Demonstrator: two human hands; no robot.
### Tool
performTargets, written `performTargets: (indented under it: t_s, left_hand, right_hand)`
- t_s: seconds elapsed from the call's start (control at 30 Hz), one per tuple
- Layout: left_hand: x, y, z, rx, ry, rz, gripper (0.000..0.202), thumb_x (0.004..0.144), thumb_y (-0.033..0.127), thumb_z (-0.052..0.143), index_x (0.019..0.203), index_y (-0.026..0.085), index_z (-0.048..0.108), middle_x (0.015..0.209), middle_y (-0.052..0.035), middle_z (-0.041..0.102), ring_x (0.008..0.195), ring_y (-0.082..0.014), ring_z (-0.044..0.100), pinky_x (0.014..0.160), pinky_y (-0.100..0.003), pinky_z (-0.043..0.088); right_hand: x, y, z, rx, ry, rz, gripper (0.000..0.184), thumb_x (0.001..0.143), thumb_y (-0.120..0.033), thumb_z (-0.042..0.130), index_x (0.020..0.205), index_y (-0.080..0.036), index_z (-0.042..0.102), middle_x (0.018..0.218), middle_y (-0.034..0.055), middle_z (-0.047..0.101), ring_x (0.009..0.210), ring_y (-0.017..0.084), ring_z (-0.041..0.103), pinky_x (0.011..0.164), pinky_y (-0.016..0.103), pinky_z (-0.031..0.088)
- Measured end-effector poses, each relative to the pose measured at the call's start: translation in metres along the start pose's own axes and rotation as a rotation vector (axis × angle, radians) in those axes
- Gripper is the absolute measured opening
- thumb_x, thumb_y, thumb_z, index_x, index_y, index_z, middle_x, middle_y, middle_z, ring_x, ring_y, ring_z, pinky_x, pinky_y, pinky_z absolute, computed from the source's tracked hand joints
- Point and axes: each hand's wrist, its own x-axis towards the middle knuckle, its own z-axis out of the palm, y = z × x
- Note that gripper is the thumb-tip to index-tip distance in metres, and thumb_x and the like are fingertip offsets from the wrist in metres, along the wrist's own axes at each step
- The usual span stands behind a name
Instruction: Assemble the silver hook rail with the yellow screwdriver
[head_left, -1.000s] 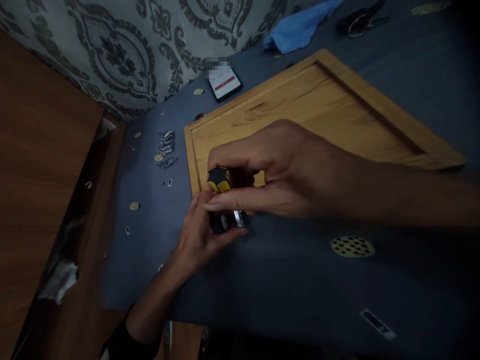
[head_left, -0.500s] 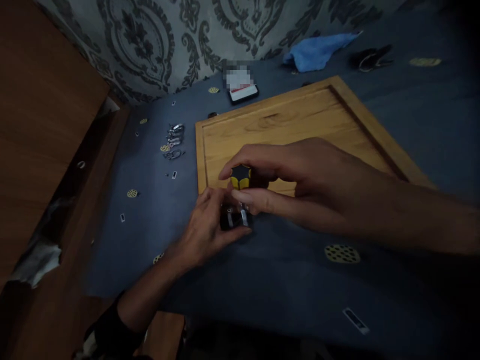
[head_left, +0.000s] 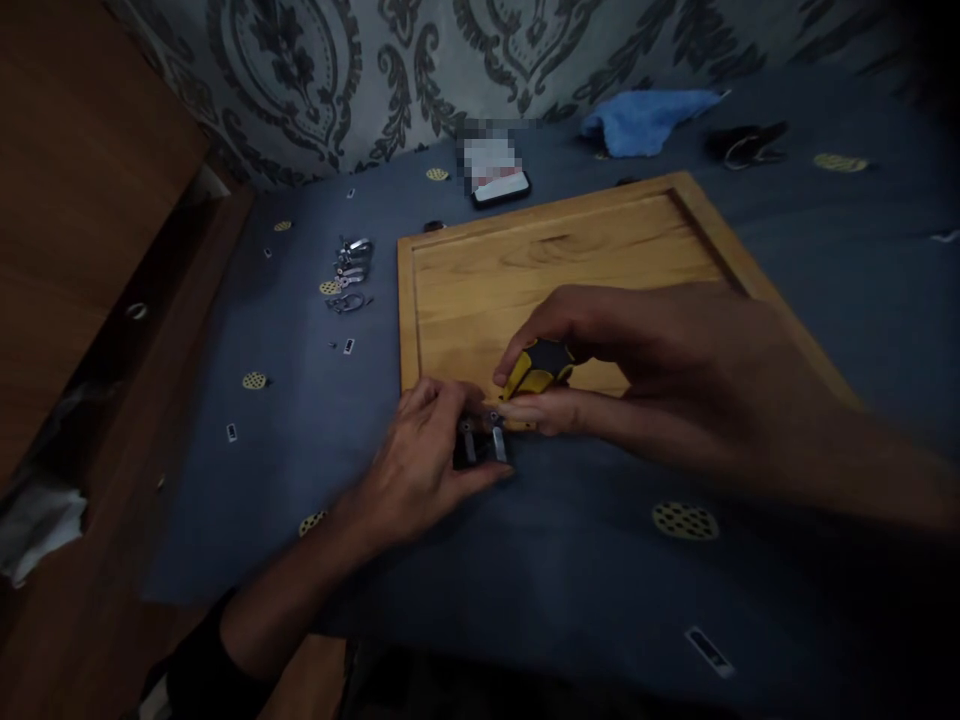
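The left hand [head_left: 416, 460] holds a small dark thing [head_left: 498, 443] with shiny strips, close to the front of the wooden board [head_left: 525, 265]; the right hand [head_left: 637, 375] pinches a tilted black and yellow handle [head_left: 545, 362] just by it; metal pieces [head_left: 351, 265] lie left of the board; a phone [head_left: 501, 189] and blue rag [head_left: 646, 122] lie behind.
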Motion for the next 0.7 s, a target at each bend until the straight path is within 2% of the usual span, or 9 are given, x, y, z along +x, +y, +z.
performTargets:
  t_s: [0.17,0.23,0.3,0.37,0.43,0.5,0.63,0.7]
  left_hand:
    - [0.0,0.002,-0.001,0.007,-0.011,-0.042,0.05,0.081,0.028,0.092,0.115,0.026,0.055,0.108,-0.0017,0.069,0.108,-0.0274,0.07,0.094,-0.042,0.06]
    - [0.0,0.004,-0.003,-0.006,-0.012,-0.072,0.052,0.079,0.028,0.093,0.116,0.026,0.055,0.108,-0.0017,0.069,0.107,-0.0274,0.07,0.094,-0.042,0.061]
    - [0.001,0.006,-0.005,-0.016,-0.017,-0.101,0.055,0.077,0.027,0.094,0.117,0.026,0.057,0.107,-0.0017,0.069,0.105,-0.0269,0.07,0.093,-0.042,0.061]
    - [0.001,0.007,-0.006,-0.021,-0.025,-0.128,0.054,0.077,0.027,0.095,0.117,0.026,0.059,0.109,-0.0019,0.069,0.104,-0.0265,0.07,0.092,-0.042,0.061]
    - [0.001,0.008,-0.008,-0.021,-0.03,-0.141,0.053,0.077,0.026,0.095,0.116,0.026,0.06,0.11,-0.0019,0.069,0.105,-0.0264,0.069,0.093,-0.043,0.061]
    - [0.001,0.008,-0.008,-0.012,-0.038,-0.148,0.051,0.078,0.026,0.095,0.115,0.027,0.06,0.109,-0.0016,0.07,0.105,-0.0265,0.07,0.095,-0.044,0.061]
    - [0.0,0.007,-0.007,-0.011,-0.03,-0.16,0.051,0.077,0.026,0.095,0.115,0.027,0.059,0.11,-0.0019,0.07,0.107,-0.0271,0.07,0.095,-0.044,0.062]
    - [-0.001,0.006,-0.006,-0.021,-0.026,-0.151,0.052,0.078,0.027,0.095,0.115,0.027,0.059,0.111,-0.0025,0.07,0.108,-0.0272,0.071,0.094,-0.044,0.063]
  right_hand:
    - [0.001,-0.001,0.007,-0.057,0.065,-0.015,0.024,0.104,-0.042,0.069,0.09,-0.025,0.06,0.077,-0.0032,0.067,0.064,0.014,0.062,0.06,0.029,0.05]
    - [0.001,-0.006,0.006,-0.035,0.19,0.029,0.026,0.104,-0.045,0.069,0.091,-0.025,0.059,0.082,-0.0023,0.067,0.068,0.014,0.063,0.061,0.029,0.051]
    - [0.0,-0.011,0.003,-0.003,0.346,0.14,0.031,0.102,-0.052,0.07,0.091,-0.026,0.057,0.087,-0.0009,0.066,0.07,0.014,0.064,0.062,0.03,0.053]
    - [-0.002,-0.014,-0.001,-0.002,0.426,0.229,0.039,0.098,-0.06,0.071,0.087,-0.027,0.054,0.083,-0.0003,0.063,0.066,0.015,0.062,0.058,0.033,0.05]
    - [-0.003,-0.014,-0.003,-0.038,0.415,0.235,0.043,0.096,-0.067,0.069,0.088,-0.028,0.054,0.084,0.0003,0.061,0.067,0.016,0.062,0.058,0.033,0.05]
    - [-0.005,-0.01,-0.002,-0.082,0.387,0.172,0.042,0.099,-0.067,0.065,0.091,-0.028,0.055,0.085,-0.0009,0.06,0.068,0.015,0.061,0.059,0.031,0.051]
    - [-0.008,0.0,0.006,-0.101,0.281,0.048,0.025,0.107,-0.045,0.064,0.096,-0.024,0.057,0.084,-0.0027,0.061,0.071,0.012,0.06,0.065,0.027,0.052]
    - [-0.008,0.003,0.009,-0.108,0.273,-0.004,0.022,0.107,-0.041,0.064,0.096,-0.024,0.056,0.082,-0.0038,0.061,0.069,0.012,0.058,0.064,0.027,0.05]
